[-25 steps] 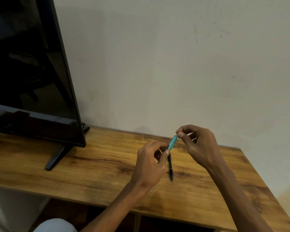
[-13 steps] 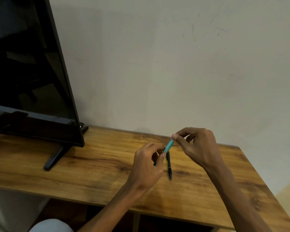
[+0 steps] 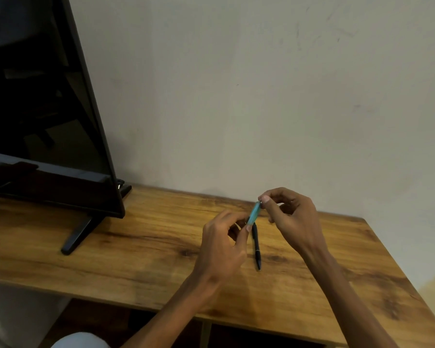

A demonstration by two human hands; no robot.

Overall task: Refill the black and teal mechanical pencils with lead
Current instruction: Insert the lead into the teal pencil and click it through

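The teal mechanical pencil (image 3: 254, 213) is held tilted above the wooden table (image 3: 141, 249), between my two hands. My left hand (image 3: 224, 244) grips its lower part, which the fingers hide. My right hand (image 3: 291, 217) pinches the pencil's upper end between thumb and forefinger. The black mechanical pencil (image 3: 256, 244) lies flat on the table just below the hands, its tip pointing toward me. No lead or lead case shows.
A large black TV (image 3: 43, 116) stands on the table's left part, one stand foot (image 3: 78, 234) reaching forward. The wall rises right behind the table. The table's right edge runs close to my right forearm.
Both hands, with the teal pencil, stay over the same spot. My right hand's pinch stays on the pencil's top end. The black pencil has not moved.
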